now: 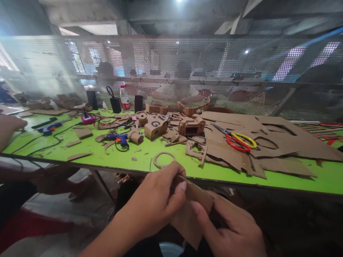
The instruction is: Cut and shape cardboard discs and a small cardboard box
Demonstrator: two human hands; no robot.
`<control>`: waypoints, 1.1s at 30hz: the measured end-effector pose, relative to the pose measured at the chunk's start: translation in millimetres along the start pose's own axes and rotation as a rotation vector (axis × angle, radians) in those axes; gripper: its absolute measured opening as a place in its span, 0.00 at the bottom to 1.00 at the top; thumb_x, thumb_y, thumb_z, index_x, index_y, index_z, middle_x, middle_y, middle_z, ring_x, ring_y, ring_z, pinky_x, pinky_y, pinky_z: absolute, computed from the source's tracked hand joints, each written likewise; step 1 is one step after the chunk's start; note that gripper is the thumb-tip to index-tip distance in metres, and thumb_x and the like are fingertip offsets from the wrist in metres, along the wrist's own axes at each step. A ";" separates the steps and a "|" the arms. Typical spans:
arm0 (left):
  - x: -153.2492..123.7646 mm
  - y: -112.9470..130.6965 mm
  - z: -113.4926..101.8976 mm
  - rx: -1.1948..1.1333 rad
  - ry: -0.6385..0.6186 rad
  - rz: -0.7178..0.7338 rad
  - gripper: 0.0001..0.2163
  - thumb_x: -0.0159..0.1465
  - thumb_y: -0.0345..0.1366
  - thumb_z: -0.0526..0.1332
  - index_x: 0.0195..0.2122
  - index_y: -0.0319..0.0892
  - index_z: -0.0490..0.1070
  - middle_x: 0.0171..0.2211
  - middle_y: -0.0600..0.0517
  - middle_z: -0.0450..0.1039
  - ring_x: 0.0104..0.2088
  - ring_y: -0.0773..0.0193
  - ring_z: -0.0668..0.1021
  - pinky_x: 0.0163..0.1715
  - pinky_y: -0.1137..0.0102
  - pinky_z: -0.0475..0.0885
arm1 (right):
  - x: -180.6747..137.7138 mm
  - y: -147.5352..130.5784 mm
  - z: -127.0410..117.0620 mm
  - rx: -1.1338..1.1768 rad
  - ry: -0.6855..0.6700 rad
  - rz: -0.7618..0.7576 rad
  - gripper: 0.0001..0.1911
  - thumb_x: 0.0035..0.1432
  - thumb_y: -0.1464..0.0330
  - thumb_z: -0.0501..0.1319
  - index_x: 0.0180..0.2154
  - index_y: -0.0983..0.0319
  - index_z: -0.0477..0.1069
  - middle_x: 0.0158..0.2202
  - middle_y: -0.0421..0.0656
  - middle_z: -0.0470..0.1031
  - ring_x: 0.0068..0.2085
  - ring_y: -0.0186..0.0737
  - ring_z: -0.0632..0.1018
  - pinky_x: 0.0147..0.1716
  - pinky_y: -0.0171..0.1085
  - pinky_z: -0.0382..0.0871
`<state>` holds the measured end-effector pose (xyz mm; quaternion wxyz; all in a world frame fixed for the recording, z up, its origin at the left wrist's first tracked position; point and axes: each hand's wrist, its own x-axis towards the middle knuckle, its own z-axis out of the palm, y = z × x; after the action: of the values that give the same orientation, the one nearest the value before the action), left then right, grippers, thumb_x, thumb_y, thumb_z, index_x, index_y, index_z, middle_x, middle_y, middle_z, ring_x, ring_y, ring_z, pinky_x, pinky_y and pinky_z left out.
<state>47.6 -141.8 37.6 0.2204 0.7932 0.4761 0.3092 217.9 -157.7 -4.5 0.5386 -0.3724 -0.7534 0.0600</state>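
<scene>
A brown piece of cardboard (187,221) is held between my two hands, just in front of the table's near edge. My left hand (155,200) pinches its upper left edge, thumb on the near face. Gripping the right side is my right hand (233,228), its thumb pressed on the face and its fingers partly hidden behind. Just beyond my left hand a cardboard ring (164,159) lies on the green table (139,160). Farther off are a cardboard box with a letter G (155,127) and a blue glue gun (120,138).
Scissors with red and yellow handles (238,141) rest on large cut cardboard sheets (278,132) at right. A water bottle (124,98) stands at the back before a perforated metal screen (160,60). Another person's hand (12,128) and a second glue gun (50,128) are at left.
</scene>
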 end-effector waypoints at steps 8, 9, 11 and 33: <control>-1.5 0.3 -5.2 0.061 -0.039 -0.005 0.04 0.66 0.35 0.50 0.38 0.44 0.62 0.29 0.56 0.66 0.32 0.62 0.71 0.33 0.68 0.62 | -0.3 2.2 -0.9 0.054 -0.058 -0.004 0.09 0.63 0.73 0.60 0.41 0.61 0.79 0.29 0.38 0.81 0.28 0.31 0.82 0.32 0.22 0.75; -1.6 0.1 -4.5 0.068 -0.036 -0.006 0.04 0.65 0.34 0.50 0.38 0.44 0.62 0.29 0.56 0.66 0.32 0.62 0.71 0.33 0.68 0.62 | -0.6 2.4 -0.9 0.059 -0.065 -0.009 0.09 0.63 0.73 0.60 0.41 0.61 0.79 0.28 0.37 0.81 0.28 0.31 0.82 0.32 0.22 0.75; -1.0 -0.9 -1.6 0.077 -0.027 -0.006 0.04 0.65 0.33 0.50 0.37 0.44 0.62 0.30 0.56 0.66 0.32 0.62 0.70 0.33 0.68 0.62 | -1.2 2.5 -0.3 0.057 -0.070 -0.013 0.10 0.63 0.74 0.60 0.42 0.61 0.79 0.28 0.37 0.81 0.28 0.30 0.82 0.33 0.22 0.75; 0.6 3.1 -4.3 0.060 -0.055 0.008 0.04 0.66 0.33 0.49 0.37 0.44 0.62 0.32 0.55 0.68 0.34 0.62 0.71 0.35 0.68 0.63 | -8.2 4.7 -0.7 -0.031 -0.030 -0.044 0.06 0.63 0.72 0.61 0.39 0.62 0.77 0.30 0.39 0.82 0.29 0.32 0.83 0.35 0.22 0.76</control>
<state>46.7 -142.4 42.8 0.2086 0.8094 0.4758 0.2738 222.0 -159.7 -12.8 0.5228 -0.3630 -0.7702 0.0419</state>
